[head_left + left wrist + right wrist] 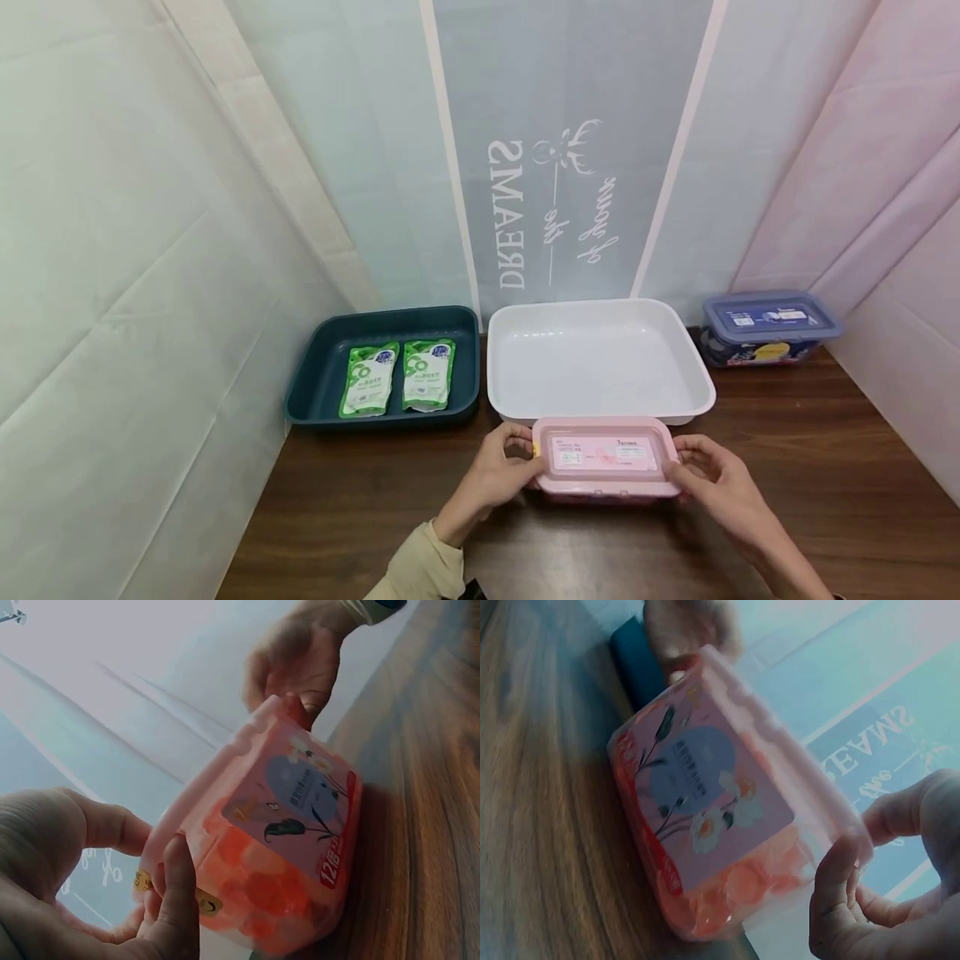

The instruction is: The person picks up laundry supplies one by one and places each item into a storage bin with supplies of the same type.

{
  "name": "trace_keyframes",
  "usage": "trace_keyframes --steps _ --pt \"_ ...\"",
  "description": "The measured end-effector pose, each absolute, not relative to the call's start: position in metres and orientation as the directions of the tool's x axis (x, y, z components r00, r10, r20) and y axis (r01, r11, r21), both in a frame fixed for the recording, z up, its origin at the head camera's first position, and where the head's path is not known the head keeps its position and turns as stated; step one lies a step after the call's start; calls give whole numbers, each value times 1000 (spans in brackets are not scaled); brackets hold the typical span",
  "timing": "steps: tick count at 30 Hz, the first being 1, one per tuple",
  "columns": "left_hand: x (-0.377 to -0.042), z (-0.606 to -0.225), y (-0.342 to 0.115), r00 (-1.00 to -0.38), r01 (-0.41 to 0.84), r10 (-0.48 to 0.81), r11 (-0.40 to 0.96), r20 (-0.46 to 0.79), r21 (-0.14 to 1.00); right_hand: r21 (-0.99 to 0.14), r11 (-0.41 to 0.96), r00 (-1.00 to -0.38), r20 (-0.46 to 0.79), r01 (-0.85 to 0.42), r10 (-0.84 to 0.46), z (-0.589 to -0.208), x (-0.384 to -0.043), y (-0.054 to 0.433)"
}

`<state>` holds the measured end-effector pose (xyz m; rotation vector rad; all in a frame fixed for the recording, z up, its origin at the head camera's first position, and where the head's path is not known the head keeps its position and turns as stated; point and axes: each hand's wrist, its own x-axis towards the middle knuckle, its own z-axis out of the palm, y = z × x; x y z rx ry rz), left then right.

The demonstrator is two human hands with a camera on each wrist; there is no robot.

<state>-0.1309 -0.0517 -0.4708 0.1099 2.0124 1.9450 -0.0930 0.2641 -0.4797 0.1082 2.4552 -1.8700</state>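
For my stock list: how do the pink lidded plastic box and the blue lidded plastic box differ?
Fingers grip the pink box; the blue box stands untouched. The pink box is in front of the white plastic tray, the blue box right of it. Both are lidded.

the pink tub (606, 463) bears lid print (636, 453) too small to read.
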Motion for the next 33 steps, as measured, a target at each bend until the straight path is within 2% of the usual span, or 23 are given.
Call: trace_keyframes --steps 7,14,21,33 --pt "-130 -467 -54 -932 -205 292 56 -213 977 -972 217 -995 -94 88 -18 -473 -94 263" --pt "-132 -457 -57 -913 -225 356 -36 -198 974 -977 201 -997 -74 68 -21 -462 -96 268" --pt "-135 -441 -65 -878 -254 441 -99 -186 962 -997 74 -998 -36 32 -51 -452 -101 273" --pt "-147 -421 -71 -875 -161 477 -119 -85 980 -996 -50 -990 78 -72 -116 -431 -119 277"
